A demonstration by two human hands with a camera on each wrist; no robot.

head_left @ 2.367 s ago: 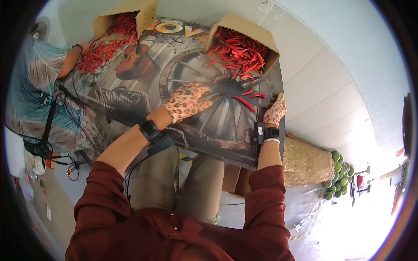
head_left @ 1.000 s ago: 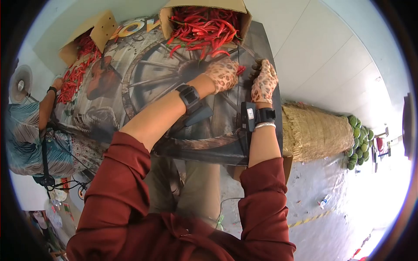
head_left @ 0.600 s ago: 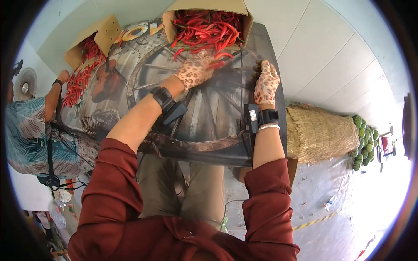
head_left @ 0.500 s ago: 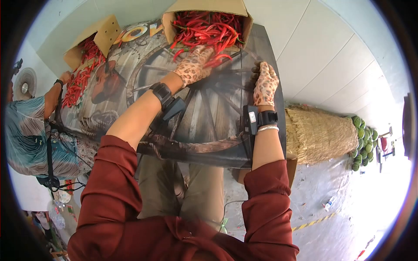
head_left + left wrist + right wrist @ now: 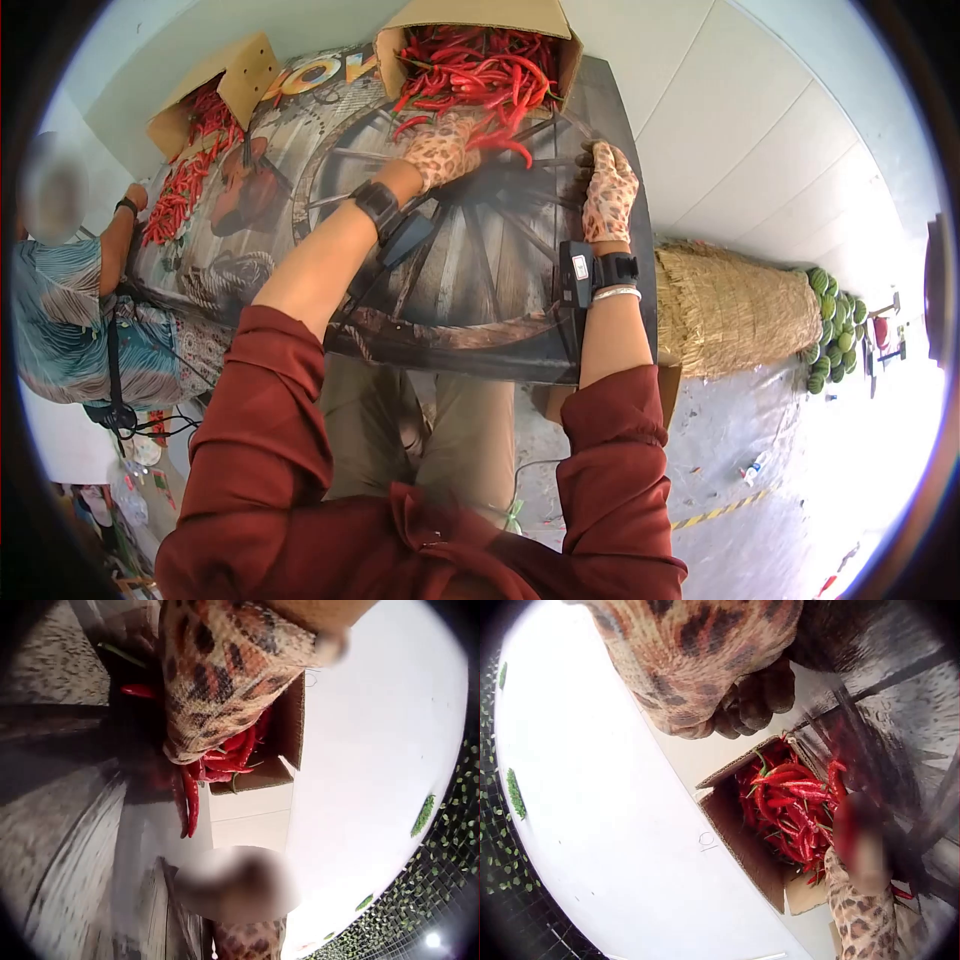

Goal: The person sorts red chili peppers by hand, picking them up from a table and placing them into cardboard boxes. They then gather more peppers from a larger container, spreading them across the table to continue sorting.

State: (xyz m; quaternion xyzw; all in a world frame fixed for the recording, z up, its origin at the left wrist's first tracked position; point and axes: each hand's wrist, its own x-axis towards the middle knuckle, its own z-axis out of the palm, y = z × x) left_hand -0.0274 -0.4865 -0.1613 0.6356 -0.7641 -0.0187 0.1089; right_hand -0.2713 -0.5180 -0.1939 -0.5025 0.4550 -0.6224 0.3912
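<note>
Gloved in a leopard print, my left hand [image 5: 440, 152] is at the mouth of the near cardboard box [image 5: 480, 12], its fingers round a few red chili peppers [image 5: 515, 150] whose ends stick out. Its fingertips are mostly hidden; in the left wrist view, peppers [image 5: 190, 802] hang beside the glove [image 5: 217, 682]. More peppers [image 5: 791, 802] fill the tipped box in the right wrist view. My right hand [image 5: 611, 195] lies by the table's right edge with dark fingertips [image 5: 756, 703] loosely curled; nothing shows in it.
A second tipped box [image 5: 240, 80] spills peppers [image 5: 180, 190] at the left, where another person's arm [image 5: 118, 235] reaches in. The table [image 5: 460, 290] has a printed wheel pattern. Right of it are a straw-coloured roll [image 5: 740, 310] and several watermelons [image 5: 835, 330].
Loose peppers that lay on the table near my right hand are gone from there. My left hand went right, then back left to the box mouth with peppers. The right hand has barely moved lately.
</note>
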